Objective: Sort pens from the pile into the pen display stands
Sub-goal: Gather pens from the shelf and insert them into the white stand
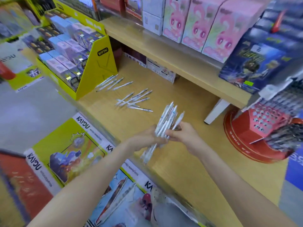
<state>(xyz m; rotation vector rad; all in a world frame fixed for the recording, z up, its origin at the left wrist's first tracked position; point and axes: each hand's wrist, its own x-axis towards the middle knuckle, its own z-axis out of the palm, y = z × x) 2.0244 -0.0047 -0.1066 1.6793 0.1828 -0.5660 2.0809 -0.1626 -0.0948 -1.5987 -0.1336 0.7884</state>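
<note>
Square up the bundle before it goes to the stand.
Your left hand (pixel 147 138) and right hand (pixel 182 133) both clasp the fanned pens (pixel 166 122) over the table (pixel 188 161); the pile (pixel 134 101) lies beyond. Level the tips, then feed the stand (pixel 262 128) on your right.

The tabletop (pixel 172 169) looks like smooth pale wood with a faint sheen. The bundled pens (pixel 167 120) look like glossy white plastic. At ten o'clock, the yellow display box (pixel 98 71) is matt cardboard; at one o'clock, the pink boxes (pixel 196 27) look like glossy card.
</note>
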